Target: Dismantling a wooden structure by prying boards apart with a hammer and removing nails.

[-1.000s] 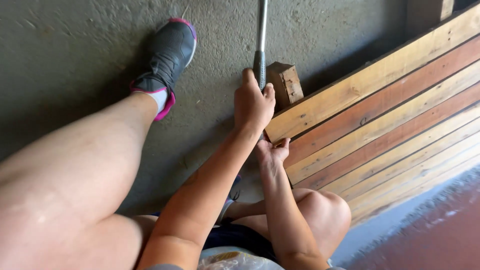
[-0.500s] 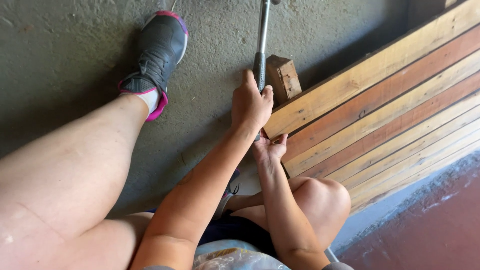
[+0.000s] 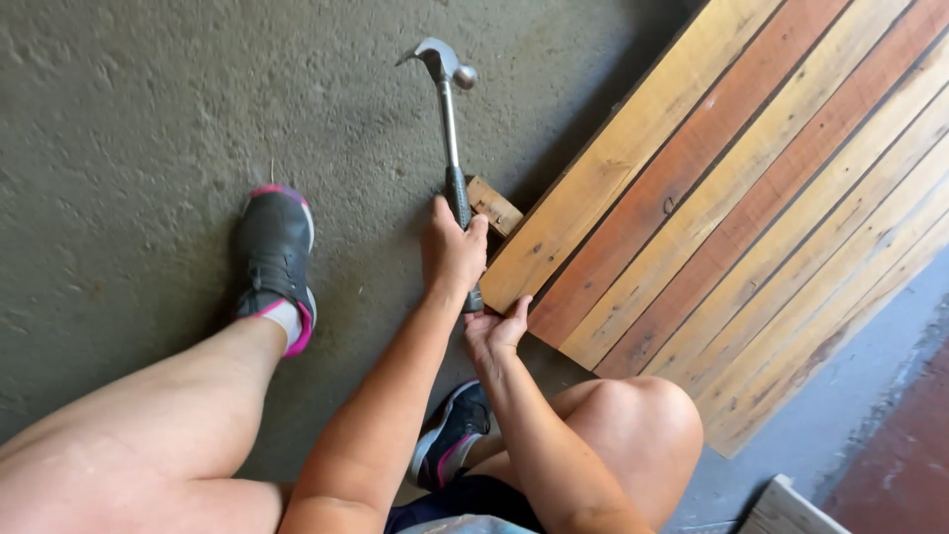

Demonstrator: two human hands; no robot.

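My left hand point(image 3: 452, 253) is closed around the black grip of a steel claw hammer point(image 3: 450, 119). Its head points away from me, over the concrete floor. Just below it, my right hand point(image 3: 497, 332) has its fingers apart and touches the near corner of a panel of wooden planks point(image 3: 712, 198). I cannot tell whether anything small is between its fingers. A short wooden block point(image 3: 493, 205) sits under the panel's edge, beside the hammer handle.
I am sitting on a rough concrete floor point(image 3: 148, 129). My left leg stretches out, ending in a black and pink shoe point(image 3: 272, 257). My right knee point(image 3: 633, 415) is bent by the panel. A board corner point(image 3: 786, 509) shows at bottom right, next to red flooring point(image 3: 914, 455).
The view has tilted, so the hammer head now shows and the shoe sits lower in the frame. Both hands stay where they were, on the handle and at the panel corner.
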